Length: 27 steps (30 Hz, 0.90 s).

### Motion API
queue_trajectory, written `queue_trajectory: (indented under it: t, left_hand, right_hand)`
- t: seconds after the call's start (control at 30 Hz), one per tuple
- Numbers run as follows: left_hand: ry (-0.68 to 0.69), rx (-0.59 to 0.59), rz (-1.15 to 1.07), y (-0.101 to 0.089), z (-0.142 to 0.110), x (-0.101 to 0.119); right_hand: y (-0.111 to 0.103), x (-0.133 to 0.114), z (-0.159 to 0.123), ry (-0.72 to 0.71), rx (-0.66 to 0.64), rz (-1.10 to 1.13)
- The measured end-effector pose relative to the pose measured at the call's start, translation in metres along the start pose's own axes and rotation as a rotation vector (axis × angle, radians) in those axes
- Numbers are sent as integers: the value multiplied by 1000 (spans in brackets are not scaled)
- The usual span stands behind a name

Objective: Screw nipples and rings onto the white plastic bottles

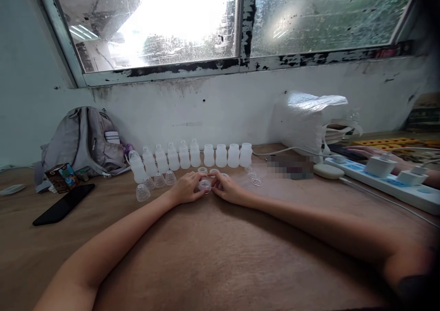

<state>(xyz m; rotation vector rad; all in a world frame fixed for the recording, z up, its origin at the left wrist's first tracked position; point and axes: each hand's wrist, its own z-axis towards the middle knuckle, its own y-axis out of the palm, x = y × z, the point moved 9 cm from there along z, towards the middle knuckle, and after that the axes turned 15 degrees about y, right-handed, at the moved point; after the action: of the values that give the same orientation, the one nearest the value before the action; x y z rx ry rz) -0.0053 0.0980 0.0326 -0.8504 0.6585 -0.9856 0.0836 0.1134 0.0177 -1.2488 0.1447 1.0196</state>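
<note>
My left hand point(187, 187) curls its thumb and fingers around a small translucent bottle collar point(205, 185) just above the table. From the other side, my right hand point(229, 190) closes its fingertips on the same collar. Two more pale rings lie just beyond my fingers, partly hidden. Behind to the left stands a row of frosted baby bottles with clear domed tops point(172, 157). Several open frosted bottles point(233, 156) continue that row to the right. Loose clear domed caps point(143, 193) sit left of my left hand, and thin clear rings point(256, 182) lie right of my right hand.
A grey backpack point(80, 139), a drink carton point(62, 178) and a black phone point(64, 204) are on the left. On the right are a white bag point(302, 123), a power strip point(388, 182) with cables, and another person's hand point(373, 153).
</note>
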Motion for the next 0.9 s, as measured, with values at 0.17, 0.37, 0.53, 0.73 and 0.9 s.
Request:
queue_trajectory:
  t: [0.17, 0.37, 0.53, 0.73, 0.9]
  left_hand:
    - [-41, -17, -3, 2, 0, -4]
    - [-192, 131, -322, 1, -6, -20]
    - [-341, 258, -497, 3, -5, -23]
    - [-499, 387, -781, 21, -5, -22]
    - [-597, 435, -885, 29, -11, -29]
  right_hand:
    - [1, -2, -1, -27, -2, -10]
    - [3, -5, -3, -76, -2, -57]
    - [-4, -13, -8, -100, 62, -118]
    - [-16, -13, -7, 11, 41, 47]
    - [-18, -1, -3, 98, 24, 242]
